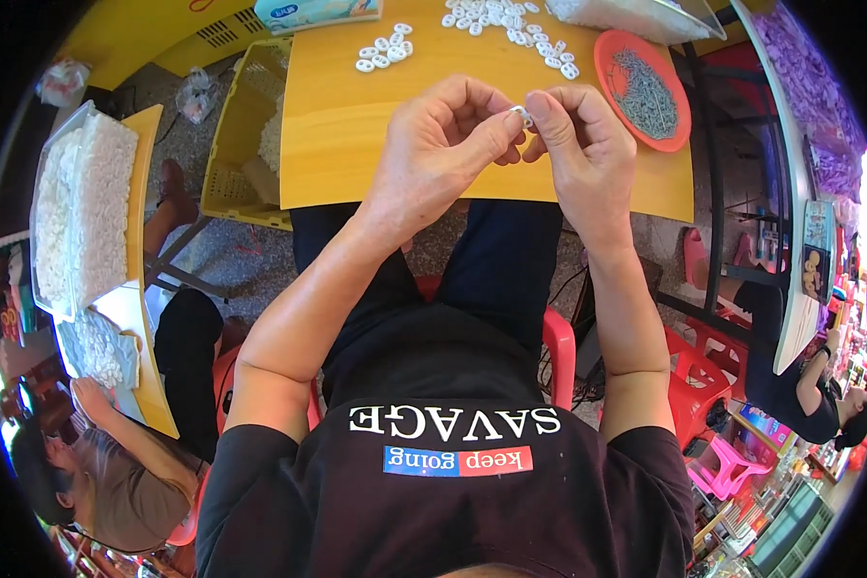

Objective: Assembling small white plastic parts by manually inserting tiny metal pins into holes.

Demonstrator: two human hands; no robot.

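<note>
Over the front part of the yellow table (337,154), my two hands meet at the fingertips. A small white plastic piece (522,114) is pinched between thumb and fingers of my left hand (443,144). From the other side, the closed thumb and forefinger of my right hand (585,144) grip the same piece; whether they also hold something smaller is hidden. Beyond my hands lie loose white oval pieces with two holes, in a small group (385,50) and a larger scatter (491,14). A red dish (679,120) of small grey metal parts (645,96) stands right of my right hand.
A tissue pack (318,12) lies at the far left edge, a clear tray (636,14) at the far right. A yellow crate (231,183) stands left of the table. Farther left, a tub of white pieces (82,212) sits near a co-worker (116,482). Another person (819,395) sits right.
</note>
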